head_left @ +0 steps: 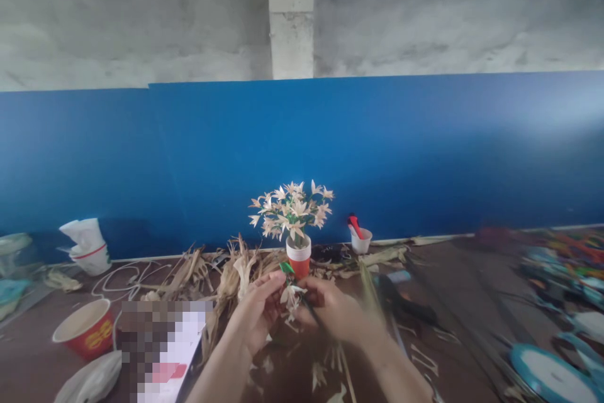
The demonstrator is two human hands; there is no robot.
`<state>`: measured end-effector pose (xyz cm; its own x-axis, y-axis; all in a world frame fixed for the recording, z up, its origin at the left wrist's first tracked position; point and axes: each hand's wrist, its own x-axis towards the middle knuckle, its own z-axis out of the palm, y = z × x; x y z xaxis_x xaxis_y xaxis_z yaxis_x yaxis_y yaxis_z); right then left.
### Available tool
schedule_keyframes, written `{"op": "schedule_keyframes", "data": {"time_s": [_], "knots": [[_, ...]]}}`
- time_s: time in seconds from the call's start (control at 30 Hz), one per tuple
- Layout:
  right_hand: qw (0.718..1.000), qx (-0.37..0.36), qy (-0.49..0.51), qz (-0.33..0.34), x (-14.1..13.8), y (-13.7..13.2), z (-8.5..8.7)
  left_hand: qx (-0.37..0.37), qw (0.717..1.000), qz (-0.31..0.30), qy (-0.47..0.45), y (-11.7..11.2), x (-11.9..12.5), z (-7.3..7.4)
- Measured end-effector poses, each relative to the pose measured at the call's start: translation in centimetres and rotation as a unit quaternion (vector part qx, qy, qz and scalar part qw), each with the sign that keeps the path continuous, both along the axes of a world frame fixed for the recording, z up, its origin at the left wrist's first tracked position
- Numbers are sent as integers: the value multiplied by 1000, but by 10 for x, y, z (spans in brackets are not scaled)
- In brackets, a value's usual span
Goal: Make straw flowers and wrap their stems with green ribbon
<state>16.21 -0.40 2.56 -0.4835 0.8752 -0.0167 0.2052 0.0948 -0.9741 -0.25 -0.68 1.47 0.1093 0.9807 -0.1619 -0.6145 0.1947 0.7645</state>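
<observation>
My left hand (pixel 264 303) is closed in a pinch, with a small piece of green tape (pixel 286 268) at its thumb and fingertips. My right hand (pixel 333 309) is closed opposite it, around what looks like a thin flower stem, mostly hidden by the fingers. A pale handmade flower (pixel 291 296) with pointed petals lies between the two hands. Just behind them stands an orange and white cup (pixel 299 258) holding a bunch of similar cream flowers (pixel 292 209) with green stems. Loose pale petals (pixel 318 376) lie on the table below my hands.
Dried husks (pixel 226 283) are heaped behind my left hand. A red paper bowl (pixel 87 327) and a partly blurred-out screen (pixel 182 353) are at left. A white cup with a red-handled tool (pixel 360 239) stands by the blue partition (pixel 212 158). Ribbon spools (pixel 552 375) lie at right.
</observation>
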Motion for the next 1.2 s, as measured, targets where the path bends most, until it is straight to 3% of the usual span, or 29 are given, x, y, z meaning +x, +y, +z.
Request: {"op": "schedule_keyframes", "data": {"time_s": [0.17,0.27,0.4,0.6,1.2], "knots": [[998,57,-17,8,-5,-5,8,-20,999,25,3,0,-1,6],[998,70,-7,0,-7,-4,4,-47,998,36,9,-2,-1,11],[995,81,41,45,-9,3,-6,-85,996,34,8,-2,-2,12],[995,86,48,4,-12,2,-13,-21,999,25,-4,-2,-1,5],[988,125,86,-27,-23,0,-24,-2,1000,-4,-23,-5,-1,9]]}}
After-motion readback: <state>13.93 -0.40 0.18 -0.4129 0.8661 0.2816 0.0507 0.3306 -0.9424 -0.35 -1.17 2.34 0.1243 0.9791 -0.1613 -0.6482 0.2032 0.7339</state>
